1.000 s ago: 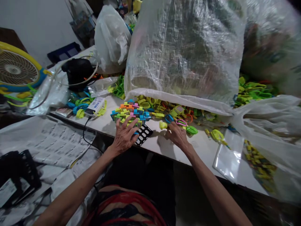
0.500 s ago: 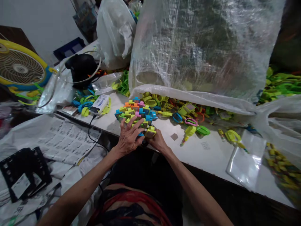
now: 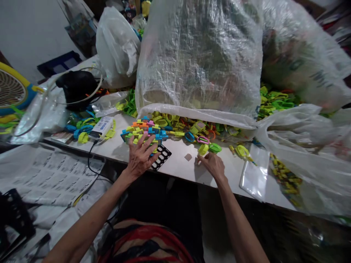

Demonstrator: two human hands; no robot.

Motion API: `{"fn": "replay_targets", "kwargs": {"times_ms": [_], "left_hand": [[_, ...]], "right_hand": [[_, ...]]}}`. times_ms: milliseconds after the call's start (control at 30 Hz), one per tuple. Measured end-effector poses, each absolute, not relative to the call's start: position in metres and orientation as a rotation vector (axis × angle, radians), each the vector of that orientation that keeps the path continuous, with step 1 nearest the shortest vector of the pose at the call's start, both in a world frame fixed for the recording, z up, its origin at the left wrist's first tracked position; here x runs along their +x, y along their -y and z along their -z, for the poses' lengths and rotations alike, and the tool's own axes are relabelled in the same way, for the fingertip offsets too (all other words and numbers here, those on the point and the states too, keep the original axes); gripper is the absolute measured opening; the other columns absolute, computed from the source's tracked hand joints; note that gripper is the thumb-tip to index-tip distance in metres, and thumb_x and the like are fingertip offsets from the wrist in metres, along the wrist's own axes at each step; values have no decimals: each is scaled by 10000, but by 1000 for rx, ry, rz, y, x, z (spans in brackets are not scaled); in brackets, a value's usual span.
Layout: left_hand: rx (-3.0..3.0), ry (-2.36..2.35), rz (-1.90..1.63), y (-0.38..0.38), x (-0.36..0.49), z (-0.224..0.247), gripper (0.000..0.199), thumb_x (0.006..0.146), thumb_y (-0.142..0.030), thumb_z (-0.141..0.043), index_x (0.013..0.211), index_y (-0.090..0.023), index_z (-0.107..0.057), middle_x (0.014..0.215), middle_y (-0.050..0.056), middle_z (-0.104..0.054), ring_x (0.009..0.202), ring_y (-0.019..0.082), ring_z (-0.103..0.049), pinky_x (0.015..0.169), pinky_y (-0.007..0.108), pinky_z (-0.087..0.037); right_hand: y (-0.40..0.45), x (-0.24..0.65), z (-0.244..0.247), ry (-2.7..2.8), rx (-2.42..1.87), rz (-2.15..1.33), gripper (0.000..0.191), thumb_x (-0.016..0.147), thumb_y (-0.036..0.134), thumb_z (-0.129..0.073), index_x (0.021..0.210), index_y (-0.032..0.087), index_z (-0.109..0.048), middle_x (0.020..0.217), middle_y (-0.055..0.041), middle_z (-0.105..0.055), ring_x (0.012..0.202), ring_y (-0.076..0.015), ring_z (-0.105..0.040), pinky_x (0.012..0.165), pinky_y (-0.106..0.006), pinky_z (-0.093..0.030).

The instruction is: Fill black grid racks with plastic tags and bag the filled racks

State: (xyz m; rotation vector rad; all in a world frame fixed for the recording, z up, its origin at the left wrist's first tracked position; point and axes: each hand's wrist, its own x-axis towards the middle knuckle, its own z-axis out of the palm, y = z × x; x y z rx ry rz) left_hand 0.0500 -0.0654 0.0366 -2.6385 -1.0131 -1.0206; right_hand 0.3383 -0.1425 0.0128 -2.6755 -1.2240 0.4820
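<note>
My left hand (image 3: 139, 155) lies with spread fingers over a cluster of small coloured plastic toy watches (image 3: 146, 128), blue, yellow-green, orange and pink. They stand packed on a black tray with holes (image 3: 163, 157), whose bare right end shows beside the hand. Farther right, my right hand (image 3: 214, 164) has its fingers closed on the lower part of a yellow toy watch (image 3: 203, 149); the fingertips hide the gripped part. Just behind lie a green toy watch (image 3: 215, 147) and a pink ring-shaped one (image 3: 203, 140). A small grey-brown square (image 3: 188, 157) is on the table between my hands.
Loose coloured toy watches (image 3: 178, 128) line the back of the white table (image 3: 178, 170), under a large translucent sack (image 3: 197, 58). A white box with a black cable (image 3: 101, 126) stands left. Clear bags (image 3: 255, 171) lie right, a yellow fan (image 3: 13, 87) far left.
My right hand has left the tray and moved right to the yellow toy watch. The tray's bare end now shows. My left hand stays at the cluster, and the view has turned right.
</note>
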Motion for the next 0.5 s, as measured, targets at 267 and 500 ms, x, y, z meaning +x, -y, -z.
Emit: {"fn": "replay_targets", "kwargs": {"times_ms": [267, 500], "left_hand": [[-2626, 895, 995, 63, 51, -32, 158, 893, -307, -539, 981, -189, -594, 1253, 102, -617, 1206, 274, -528, 1052, 493, -282], [-2641, 891, 981, 61, 47, -29, 166, 908, -323, -504, 992, -200, -577, 1257, 98, -615, 1227, 269, -512, 1070, 496, -265]], "right_hand": [[135, 291, 4, 834, -1795, -911, 222, 587, 365, -642, 661, 198, -516, 518, 39, -531, 461, -129, -486, 457, -244, -375], [107, 250, 2, 979, -1571, -1175, 272, 525, 366, -711, 618, 186, -530, 532, 47, -506, 500, -104, -441, 464, -227, -349]]}}
